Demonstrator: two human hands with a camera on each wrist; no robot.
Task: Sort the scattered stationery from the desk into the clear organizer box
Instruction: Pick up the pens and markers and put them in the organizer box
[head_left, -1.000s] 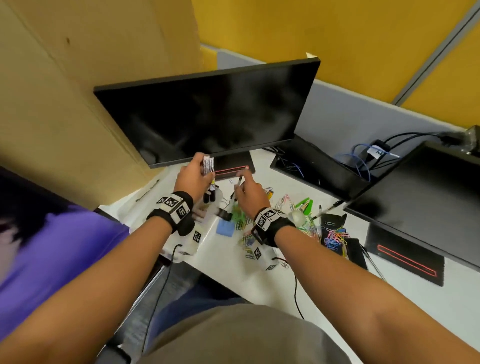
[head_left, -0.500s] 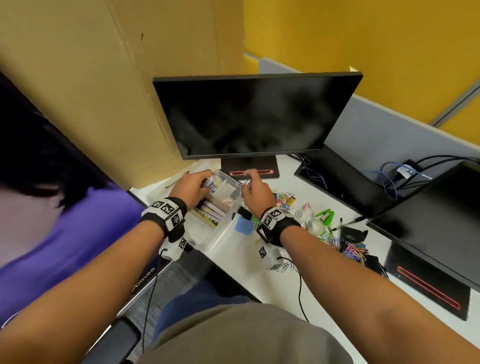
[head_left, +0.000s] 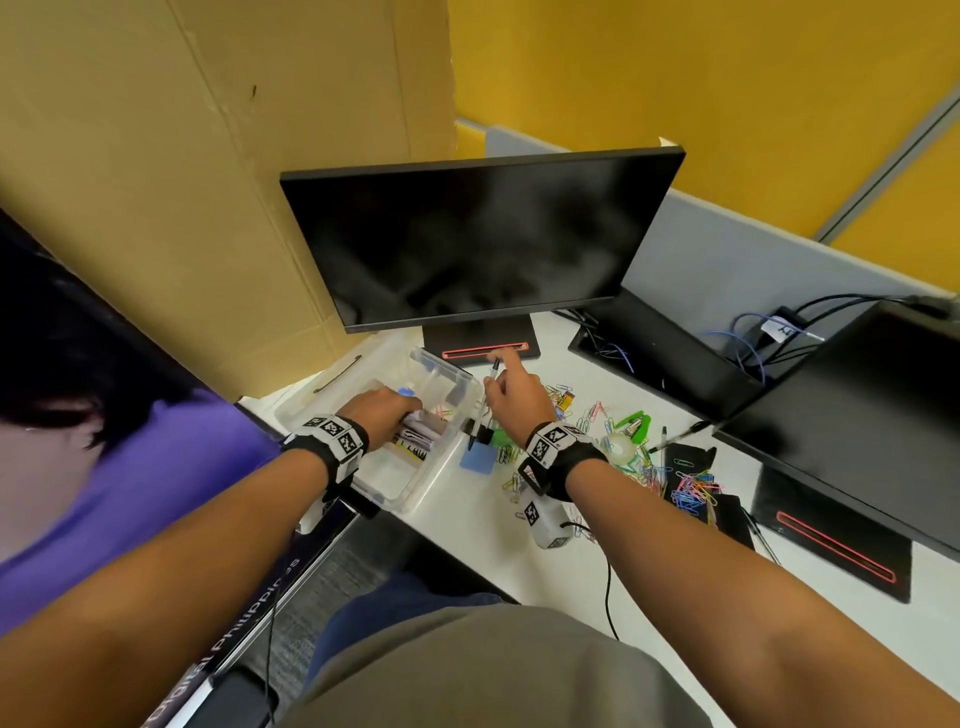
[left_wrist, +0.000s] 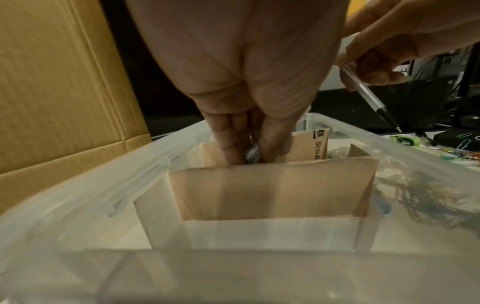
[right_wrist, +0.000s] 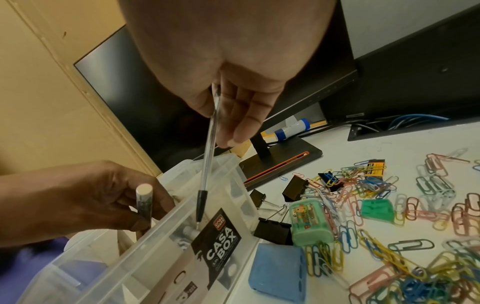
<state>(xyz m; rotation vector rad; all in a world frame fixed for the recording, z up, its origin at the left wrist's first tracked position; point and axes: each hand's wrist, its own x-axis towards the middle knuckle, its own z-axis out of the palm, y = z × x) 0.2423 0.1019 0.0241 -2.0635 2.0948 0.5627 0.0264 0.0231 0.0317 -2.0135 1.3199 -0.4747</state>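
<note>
1. right now both hands are delivering: the step in hand looks like dropping writing tools into the box (head_left: 470, 410), which sits at the left of the tabletop (head_left: 483, 525) in front of the monitor (head_left: 467, 239).
2. left hand (head_left: 382, 413) is down inside the box, fingers and thumb curled round a white-capped marker (right_wrist: 143, 200), standing it upright in a cardboard-lined compartment (left_wrist: 270, 195).
3. right hand (head_left: 514, 397) is just beside the box's right wall, thumb and fingers pinching a clear pen (right_wrist: 207, 164) held steeply, tip down over the rim and close to the stuff already inside.
4. the two hands are close but apart, each clamped on its own item.
5. much is left on the tabletop: a big scatter of paper clips (right_wrist: 405, 205), black binder clips (right_wrist: 272, 230), a green sharpener (right_wrist: 309, 222), a blue sharpener (right_wrist: 275, 271), a green stapler (head_left: 635, 423) and another pen (head_left: 675, 439) further right. so the task seems early to midway.
6. next move, as i judge it: let the marker go once it rests on the compartment floor, then lower the pen past the rim and release it in the same long section, not the clip one.
7. watch-out: the pen tip may catch the wall or the label (right_wrist: 218, 246) side, so it wants a slightly flatter angle before letting go.
</note>
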